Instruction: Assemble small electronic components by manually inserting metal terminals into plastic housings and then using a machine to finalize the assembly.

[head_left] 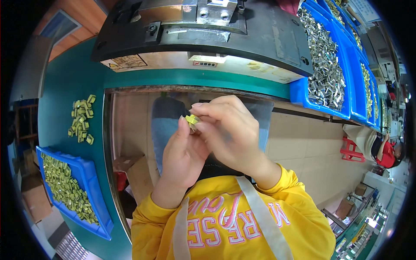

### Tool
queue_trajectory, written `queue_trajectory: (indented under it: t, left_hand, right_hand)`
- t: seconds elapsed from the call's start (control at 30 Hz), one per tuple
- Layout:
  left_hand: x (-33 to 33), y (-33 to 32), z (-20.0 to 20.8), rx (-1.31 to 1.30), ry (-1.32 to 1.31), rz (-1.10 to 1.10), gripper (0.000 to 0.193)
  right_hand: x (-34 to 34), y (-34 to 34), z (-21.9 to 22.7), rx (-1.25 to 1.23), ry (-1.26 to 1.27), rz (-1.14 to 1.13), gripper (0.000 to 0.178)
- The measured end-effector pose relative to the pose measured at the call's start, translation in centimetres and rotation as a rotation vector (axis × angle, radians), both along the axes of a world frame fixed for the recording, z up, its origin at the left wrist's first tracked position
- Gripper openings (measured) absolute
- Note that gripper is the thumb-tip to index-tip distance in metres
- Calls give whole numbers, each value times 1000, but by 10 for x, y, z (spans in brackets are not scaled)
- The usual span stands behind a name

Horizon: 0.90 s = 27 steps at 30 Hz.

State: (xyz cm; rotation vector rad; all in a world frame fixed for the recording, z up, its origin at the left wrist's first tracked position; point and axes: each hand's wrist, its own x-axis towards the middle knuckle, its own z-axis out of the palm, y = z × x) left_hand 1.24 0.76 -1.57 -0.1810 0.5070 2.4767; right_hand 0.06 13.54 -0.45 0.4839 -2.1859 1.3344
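Note:
Over my lap, in front of the machine, both hands meet around a small yellow-green block (191, 120). The thumb and fingers of my left hand (183, 158) pinch it from the left. My right hand (234, 132) closes on its right side, its thumb partly blurred and the fingertips touching the block. Fingers hide most of the block's lower part. Similar small yellow-green blocks (80, 120) lie in a loose heap on the green table to my left. Below that heap, a blue tray (100, 208) holds many more of them.
A black metal machine base (277, 39) with a steel fixture (212, 15) spans the table ahead. At the right stands a blue bin (300, 93) of shiny metal pieces (323, 60), with more blue bins beyond. A person in red (387, 154) sits far right near a red stool (352, 150).

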Motion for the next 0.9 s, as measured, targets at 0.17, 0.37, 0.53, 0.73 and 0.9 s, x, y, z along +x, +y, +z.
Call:
queue_trajectory:
  t: [0.17, 0.37, 0.53, 0.73, 0.9]
  left_hand:
    - [-2, -3, -4, 94, 21, -31, 44]
    - [-2, -1, -1, 191, -35, -72, 47]
    - [-2, 1, 6, 41, -28, -87, 47]
    - [-6, -13, -14, 110, 18, -116, 38]
    - [0, -11, -12, 84, 17, -68, 36]
  right_hand:
    - [2, 2, 3, -36, -86, 85, 35]
    - [5, 7, 3, -104, -198, 143, 38]
    - [9, 8, 4, -232, -324, 195, 38]
    - [9, 12, 7, -235, -313, 201, 36]
    - [11, 9, 7, -235, -301, 186, 36]
